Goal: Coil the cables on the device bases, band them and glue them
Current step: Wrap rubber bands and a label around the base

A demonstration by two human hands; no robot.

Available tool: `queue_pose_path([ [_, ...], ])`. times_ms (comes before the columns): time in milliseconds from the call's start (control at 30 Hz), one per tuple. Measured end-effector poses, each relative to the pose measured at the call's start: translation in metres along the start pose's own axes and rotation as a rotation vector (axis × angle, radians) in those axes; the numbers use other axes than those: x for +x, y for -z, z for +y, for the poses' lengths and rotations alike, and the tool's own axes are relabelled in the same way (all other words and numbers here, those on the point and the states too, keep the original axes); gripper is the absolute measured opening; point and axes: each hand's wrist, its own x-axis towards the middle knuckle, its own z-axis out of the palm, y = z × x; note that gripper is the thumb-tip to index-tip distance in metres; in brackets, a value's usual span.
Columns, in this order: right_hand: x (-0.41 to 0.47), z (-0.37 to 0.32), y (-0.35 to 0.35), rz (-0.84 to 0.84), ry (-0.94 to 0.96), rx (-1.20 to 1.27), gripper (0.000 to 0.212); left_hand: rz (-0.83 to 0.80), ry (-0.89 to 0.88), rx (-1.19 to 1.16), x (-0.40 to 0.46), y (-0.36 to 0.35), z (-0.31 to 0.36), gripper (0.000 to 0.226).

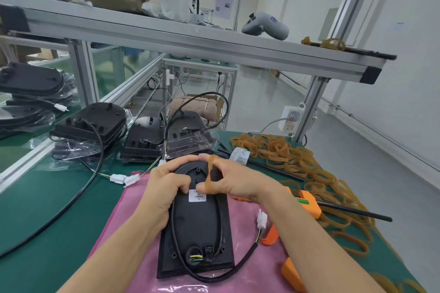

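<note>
A black device base [197, 228] lies on a pink cloth [133, 219] in front of me. Its black cable [223, 276] loops round the base and ends in a white connector [262, 219] at the right. My left hand [164, 188] grips the far left end of the base and the cable there. My right hand [238, 178] stretches a tan rubber band [210, 173] between thumb and finger over the far end of the base. An orange glue gun [309, 204] lies under my right forearm.
A heap of tan rubber bands [285, 154] covers the green mat at the right, with black rods [352, 209] across it. More black bases [92, 123] with loose cables and white connectors [123, 178] sit behind. An aluminium shelf rail [190, 43] runs overhead.
</note>
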Motion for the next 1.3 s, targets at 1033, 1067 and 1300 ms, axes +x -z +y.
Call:
queue_pose_path([
  [1033,-0.019,-0.032,-0.008,0.251,0.13,-0.338,0.03,0.017,-0.424,1.43,0.015,-0.055,0.059,0.019],
  [1067,-0.02,-0.03,-0.008,0.258,0.128,-0.33,0.031,0.031,-0.469,1.468,0.015,-0.056,0.062,0.02],
  [1300,-0.034,-0.029,-0.01,0.296,0.175,-0.302,0.033,-0.224,-0.381,1.551,0.026,-0.05,0.081,0.02],
])
